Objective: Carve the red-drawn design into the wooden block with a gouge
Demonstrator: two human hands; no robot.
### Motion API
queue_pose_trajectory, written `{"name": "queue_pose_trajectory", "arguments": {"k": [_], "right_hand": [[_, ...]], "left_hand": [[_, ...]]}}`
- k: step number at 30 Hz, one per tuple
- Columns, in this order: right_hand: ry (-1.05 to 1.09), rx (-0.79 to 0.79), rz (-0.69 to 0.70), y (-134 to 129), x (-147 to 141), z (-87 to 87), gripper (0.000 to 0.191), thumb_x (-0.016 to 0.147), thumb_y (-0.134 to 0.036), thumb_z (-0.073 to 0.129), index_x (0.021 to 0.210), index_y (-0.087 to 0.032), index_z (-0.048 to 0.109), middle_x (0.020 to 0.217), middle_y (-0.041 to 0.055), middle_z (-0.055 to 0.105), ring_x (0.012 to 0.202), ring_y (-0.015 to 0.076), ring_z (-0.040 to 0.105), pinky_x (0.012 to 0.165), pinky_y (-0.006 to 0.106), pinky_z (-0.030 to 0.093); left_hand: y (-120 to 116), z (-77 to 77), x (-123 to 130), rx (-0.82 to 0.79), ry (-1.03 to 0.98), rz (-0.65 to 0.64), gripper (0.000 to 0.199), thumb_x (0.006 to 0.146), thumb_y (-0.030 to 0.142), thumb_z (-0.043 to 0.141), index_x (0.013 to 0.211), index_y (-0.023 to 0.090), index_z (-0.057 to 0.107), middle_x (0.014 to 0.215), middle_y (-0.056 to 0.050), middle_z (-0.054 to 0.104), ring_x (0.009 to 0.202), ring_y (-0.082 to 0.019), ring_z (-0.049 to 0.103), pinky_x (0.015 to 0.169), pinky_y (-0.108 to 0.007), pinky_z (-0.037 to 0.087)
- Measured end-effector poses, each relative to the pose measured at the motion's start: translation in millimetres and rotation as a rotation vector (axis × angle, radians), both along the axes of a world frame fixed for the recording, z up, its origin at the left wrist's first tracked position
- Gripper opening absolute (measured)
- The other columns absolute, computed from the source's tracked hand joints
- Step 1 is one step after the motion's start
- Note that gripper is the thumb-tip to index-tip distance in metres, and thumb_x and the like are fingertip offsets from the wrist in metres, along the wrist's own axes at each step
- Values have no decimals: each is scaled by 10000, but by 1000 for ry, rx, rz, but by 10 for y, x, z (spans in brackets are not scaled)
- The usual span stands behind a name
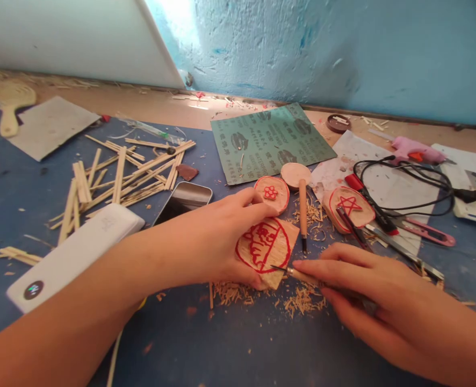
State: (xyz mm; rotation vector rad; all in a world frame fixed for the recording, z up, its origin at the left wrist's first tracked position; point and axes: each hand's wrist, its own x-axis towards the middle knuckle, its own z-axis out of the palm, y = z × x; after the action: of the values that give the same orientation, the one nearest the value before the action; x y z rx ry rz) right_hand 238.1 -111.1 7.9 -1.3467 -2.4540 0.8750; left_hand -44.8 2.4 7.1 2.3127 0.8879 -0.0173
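My left hand [225, 231] grips a square wooden block [280, 252] by its left side, thumb below and fingers above. A red circle with a red drawing inside marks the block's face. My right hand [367, 290] is closed round the light wooden handle of a carving tool [300, 276], whose dark thin tip touches the block near the circle's lower right edge. Just above the block lies a round wood slice with a red flower [271, 193]. Another carving tool [303, 209] rests to its right, and a wood slice with a red star [350, 208] lies farther right.
Wood shavings [304, 301] are scattered below the block. Green sandpaper [272, 142] lies behind it. At left are wooden sticks [141, 177], a phone [184, 200] and a white power bank [77, 252]. A black cable [403, 188], a pink glue gun [417, 150] and a cutter [429, 231] lie right.
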Motion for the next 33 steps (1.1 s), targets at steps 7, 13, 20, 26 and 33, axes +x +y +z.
{"name": "queue_pose_trajectory", "arguments": {"k": [7,13,20,26,33], "right_hand": [[-108,117,38,-131,29,-51,554,1001,-192,553,1519,-380,602,1256,15,798,1057,194,834,786,250,700],[-122,199,43,-109,-43,-25,426,1095,-203,443,1421,-301,700,1224,65,819,931,181,851,645,194,669],[-124,268,60,-221,-138,-133,489,1035,-79,403,1376,-187,736,931,45,816,592,128,767,543,180,634],[-66,327,-48,-282,-173,-123,571,964,-69,487,1454,-271,699,1027,43,860,754,186,831,603,208,657],[-147,268,40,-319,-95,-174,660,924,-36,432,1523,-226,633,1090,75,851,680,190,808,511,231,620]], "left_hand": [[-6,23,7,-60,72,49,1094,669,584,997,1628,390,509,1580,-66,487,1205,-269,710,1047,-347,572],[4,3,-8,-35,100,60,1111,649,669,972,1625,419,505,1565,-68,519,1140,-274,722,999,-354,567],[13,-39,47,-46,103,53,1126,594,654,1008,1587,348,573,1406,-62,666,1194,-296,703,1024,-353,551],[3,41,145,3,181,46,1150,573,651,1018,1588,298,608,1340,-91,713,1130,-324,724,963,-384,575],[33,64,145,-26,176,42,1117,574,688,999,1549,269,652,1291,-110,732,1082,-355,731,911,-423,596]]}}
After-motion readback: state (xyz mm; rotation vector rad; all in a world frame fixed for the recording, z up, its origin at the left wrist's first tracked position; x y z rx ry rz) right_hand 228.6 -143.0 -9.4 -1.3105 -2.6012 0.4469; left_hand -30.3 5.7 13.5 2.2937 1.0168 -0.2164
